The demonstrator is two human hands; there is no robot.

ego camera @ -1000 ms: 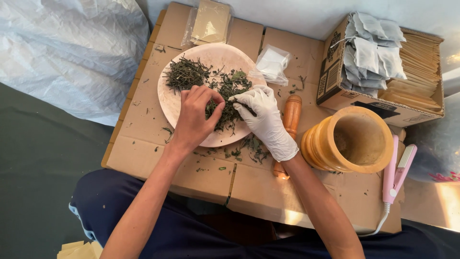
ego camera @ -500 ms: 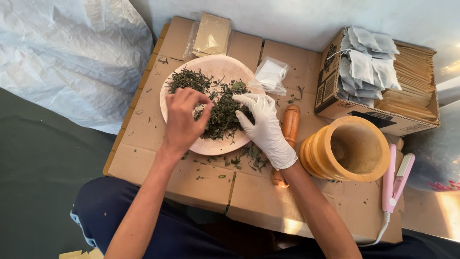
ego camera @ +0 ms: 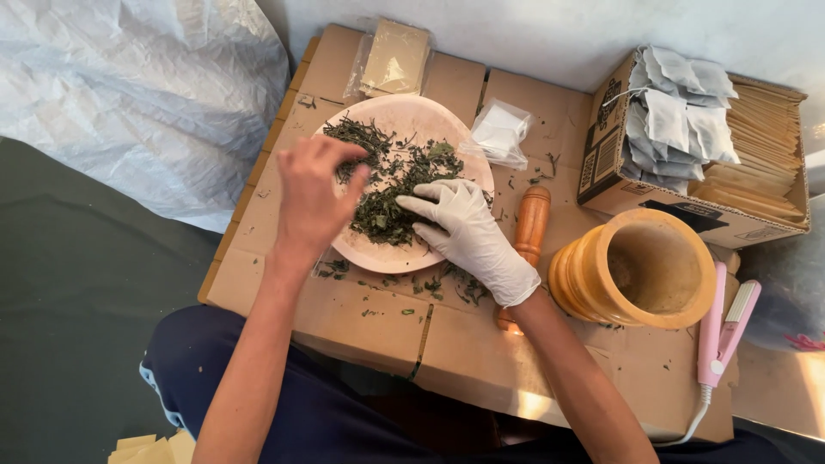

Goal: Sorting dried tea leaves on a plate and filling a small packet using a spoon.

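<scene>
On the pink plate (ego camera: pixel 404 258), dried herb leaves (ego camera: pixel 391 202) lie piled. Left hand (ego camera: pixel 311 199) pinches leaves between closed fingertips. Gloved right hand (ego camera: pixel 468 232) rests fingers spread, slightly curled, on the pile.

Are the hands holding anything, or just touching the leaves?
The left hand pinches dried leaves between its fingertips over the plate. The gloved right hand rests flat on the leaves, holding nothing.
</scene>
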